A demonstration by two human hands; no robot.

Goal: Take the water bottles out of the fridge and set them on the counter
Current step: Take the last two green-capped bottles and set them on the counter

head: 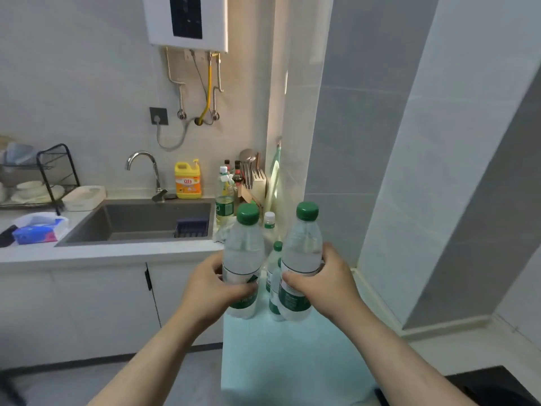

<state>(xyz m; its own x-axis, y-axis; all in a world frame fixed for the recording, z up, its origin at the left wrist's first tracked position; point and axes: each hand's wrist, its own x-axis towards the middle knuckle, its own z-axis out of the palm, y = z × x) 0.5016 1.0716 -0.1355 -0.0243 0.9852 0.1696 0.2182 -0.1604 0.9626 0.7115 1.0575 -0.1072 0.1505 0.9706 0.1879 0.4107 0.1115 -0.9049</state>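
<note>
My left hand grips a clear water bottle with a green cap and green label, held upright. My right hand grips a second such bottle, also upright. Both bottles hang just above a pale mint surface that runs forward beside the counter. Between and behind them stand two smaller-looking green-capped bottles, partly hidden. The fridge is not in sight.
A white counter holds a grey sink with a tap, yellow detergent jug, oil and sauce bottles, a knife block, a tissue pack and a dish rack. A tiled wall rises at right.
</note>
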